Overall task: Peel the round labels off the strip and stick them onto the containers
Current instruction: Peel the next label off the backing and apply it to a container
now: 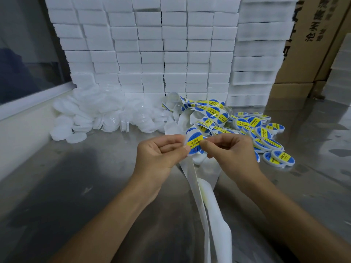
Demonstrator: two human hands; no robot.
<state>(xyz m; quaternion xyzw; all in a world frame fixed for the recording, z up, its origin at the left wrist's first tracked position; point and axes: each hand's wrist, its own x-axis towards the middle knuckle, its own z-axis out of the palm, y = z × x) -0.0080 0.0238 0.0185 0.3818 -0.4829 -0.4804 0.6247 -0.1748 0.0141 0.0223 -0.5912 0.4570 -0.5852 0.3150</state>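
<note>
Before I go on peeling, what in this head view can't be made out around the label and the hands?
- Round label: its edges sit under the left hand and right hand fingertips, so how far it is peeled is hidden.
- Container under the label: only a white sliver shows below the right hand.
- Backing strip: its end is cut off by the bottom edge.
- Small print on the labelled containers: too small.

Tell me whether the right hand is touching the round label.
Touching. The head view shows the right hand pinching the label's right edge, while the left hand holds its left edge.
</note>
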